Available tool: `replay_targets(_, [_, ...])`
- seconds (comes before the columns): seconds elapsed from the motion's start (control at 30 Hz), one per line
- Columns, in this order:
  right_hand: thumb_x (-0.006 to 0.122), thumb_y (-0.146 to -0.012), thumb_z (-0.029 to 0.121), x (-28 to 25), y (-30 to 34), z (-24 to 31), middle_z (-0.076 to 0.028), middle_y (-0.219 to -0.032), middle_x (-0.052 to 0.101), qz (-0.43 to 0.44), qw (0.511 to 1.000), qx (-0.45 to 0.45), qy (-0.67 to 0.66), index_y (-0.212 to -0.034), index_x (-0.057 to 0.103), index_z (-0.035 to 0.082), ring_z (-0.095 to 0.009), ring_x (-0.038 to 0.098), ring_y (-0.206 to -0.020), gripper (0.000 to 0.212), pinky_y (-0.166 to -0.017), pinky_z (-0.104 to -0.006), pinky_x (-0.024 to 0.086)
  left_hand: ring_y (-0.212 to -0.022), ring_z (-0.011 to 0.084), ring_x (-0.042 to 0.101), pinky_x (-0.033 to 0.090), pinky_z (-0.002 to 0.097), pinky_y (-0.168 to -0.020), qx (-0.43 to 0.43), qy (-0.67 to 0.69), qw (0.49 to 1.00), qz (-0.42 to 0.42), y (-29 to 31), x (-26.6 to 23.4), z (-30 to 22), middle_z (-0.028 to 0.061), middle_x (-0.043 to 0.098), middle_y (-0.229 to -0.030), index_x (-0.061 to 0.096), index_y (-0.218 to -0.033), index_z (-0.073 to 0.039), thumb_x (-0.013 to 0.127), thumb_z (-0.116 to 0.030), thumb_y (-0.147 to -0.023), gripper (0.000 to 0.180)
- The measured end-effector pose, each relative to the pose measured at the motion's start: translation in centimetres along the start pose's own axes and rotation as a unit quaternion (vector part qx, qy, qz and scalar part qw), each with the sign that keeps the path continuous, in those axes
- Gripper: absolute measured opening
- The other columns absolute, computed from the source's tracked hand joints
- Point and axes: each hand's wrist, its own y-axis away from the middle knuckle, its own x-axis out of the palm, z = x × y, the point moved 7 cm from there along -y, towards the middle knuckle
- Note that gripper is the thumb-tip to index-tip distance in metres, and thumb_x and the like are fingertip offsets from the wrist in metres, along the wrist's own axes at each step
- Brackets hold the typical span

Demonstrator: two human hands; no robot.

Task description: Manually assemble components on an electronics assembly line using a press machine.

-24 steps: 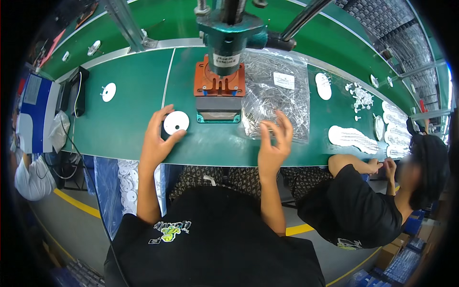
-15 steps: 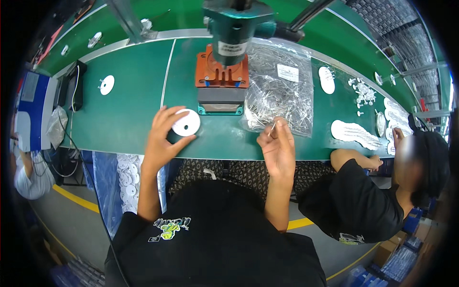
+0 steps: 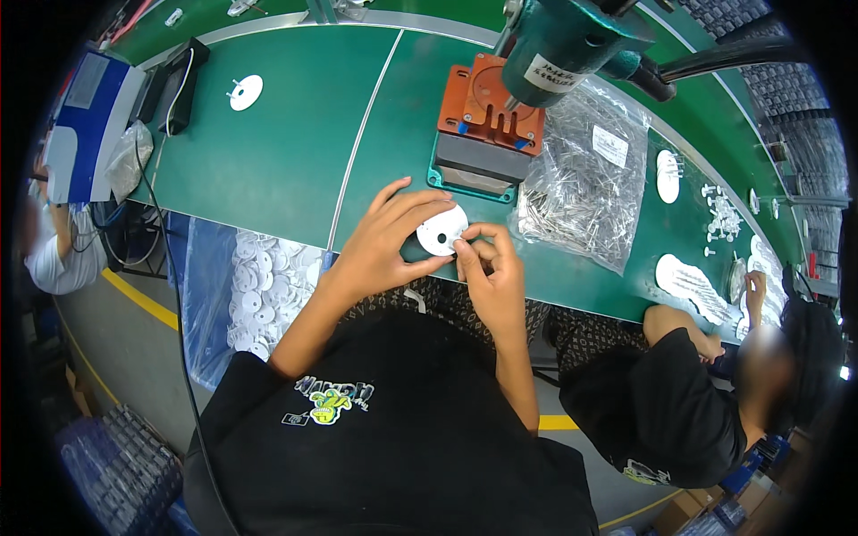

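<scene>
A white round disc (image 3: 434, 234) with a dark hole in its middle is gripped by its left edge in my left hand (image 3: 375, 248), thumb below and fingers over the top. The thumb and fingertips of my right hand (image 3: 493, 272) are pinched together at the disc's right edge, beside the hole. They hold a small metal pin, mostly hidden by the fingers. Beyond the disc stands a green press with an orange fixture (image 3: 487, 103). Right of the press lies a clear plastic bag (image 3: 585, 183) full of thin metal pins.
A disc with pins (image 3: 247, 93) lies far left; another (image 3: 668, 177) lies right of the bag. Small white pieces (image 3: 724, 219) and a row of discs (image 3: 693, 284) are near a co-worker (image 3: 670, 384). Loose discs (image 3: 268, 290) fill a blue-lined container below the table's left edge.
My right hand has moved from the bag's near edge to the disc, bringing the pin. My left hand now grips the disc closer to me. The whole view has shifted and turned.
</scene>
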Motion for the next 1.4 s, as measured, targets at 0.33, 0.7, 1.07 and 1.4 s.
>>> replay_targets(0.33, [0.059, -0.101, 0.01, -0.9, 0.2, 1.1, -0.008, -0.09, 0.072, -0.002, 0.994, -0.042, -0.098, -0.109, 0.061, -0.002, -0.01, 0.064, -0.087, 0.014, -0.08, -0.0245, 0.048, -0.124, 0.0255, 0.056, 0.032, 0.0504, -0.114, -0.004, -0.01, 1.0, -0.005, -0.2, -0.2, -0.2, 0.0103, 0.06, -0.131, 0.059, -0.128, -0.006, 0.082, -0.023, -0.074, 0.061])
replay_targets(0.7, [0.062, -0.098, 0.003, -0.4, 0.6, 0.7, -0.013, -0.095, 0.074, -0.077, 0.989, -0.116, -0.058, -0.107, 0.057, -0.004, -0.014, 0.068, -0.094, 0.012, -0.085, -0.0269, 0.052, -0.121, 0.025, 0.057, 0.034, 0.0506, -0.113, 0.009, -0.022, 1.0, -0.004, -0.3, -0.1, -0.6, 0.0082, 0.061, -0.129, 0.068, -0.118, -0.015, 0.082, -0.024, -0.075, 0.046])
replay_targets(1.07, [0.068, -0.088, -0.003, 0.4, 1.2, 3.3, -0.011, -0.091, 0.07, -0.127, 0.939, -0.267, 0.174, -0.102, 0.062, -0.001, -0.028, 0.067, -0.084, 0.016, -0.074, -0.0354, 0.052, -0.12, 0.0265, 0.058, 0.034, 0.05, -0.113, 0.003, -0.024, 1.0, -0.007, -0.2, 0.0, -0.3, 0.0097, 0.062, -0.129, 0.071, -0.113, -0.013, 0.081, -0.023, -0.076, 0.04])
replay_targets(1.4, [0.076, -0.079, 0.001, 0.8, 1.1, 5.2, -0.012, -0.099, 0.069, -0.101, 0.876, -0.405, 0.242, -0.096, 0.068, 0.0, -0.027, 0.065, -0.088, 0.018, -0.072, -0.0385, 0.051, -0.12, 0.0283, 0.06, 0.038, 0.0483, -0.111, -0.002, -0.008, 1.0, -0.016, -0.6, -0.5, -0.5, 0.0115, 0.064, -0.13, 0.073, -0.11, -0.009, 0.08, -0.016, -0.075, 0.037])
